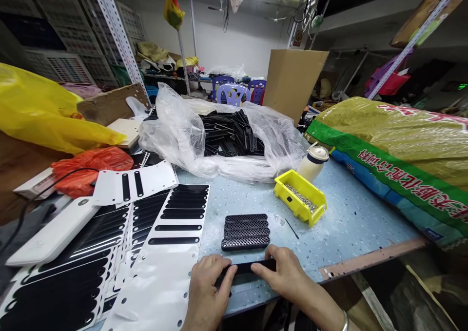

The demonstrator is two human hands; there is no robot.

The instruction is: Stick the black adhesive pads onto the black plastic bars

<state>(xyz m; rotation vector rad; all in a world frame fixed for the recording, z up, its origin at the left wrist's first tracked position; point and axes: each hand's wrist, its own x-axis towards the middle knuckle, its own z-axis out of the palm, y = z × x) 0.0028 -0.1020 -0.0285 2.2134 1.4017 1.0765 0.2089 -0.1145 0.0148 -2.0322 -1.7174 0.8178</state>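
A narrow black strip (244, 268) lies level between my two hands, just above the table's near edge. My left hand (209, 288) pinches its left end between thumb and fingers. At the other end, my right hand (284, 274) has its thumb on the near side and its fingers behind. Just beyond the strip sits a neat block of several black pieces with a crosshatched surface (245, 231). To the left spreads a white backing sheet (171, 258) bearing several black strips with rounded ends.
A yellow bin (319, 213) holds small metal bits, with a cream lidded bottle (310, 164) behind it. Clear plastic (175, 131) surrounds a heap of black pieces (230, 133). A large printed sack (398, 160) lies right. Orange bag (95, 170) and white slab (54, 231) lie left.
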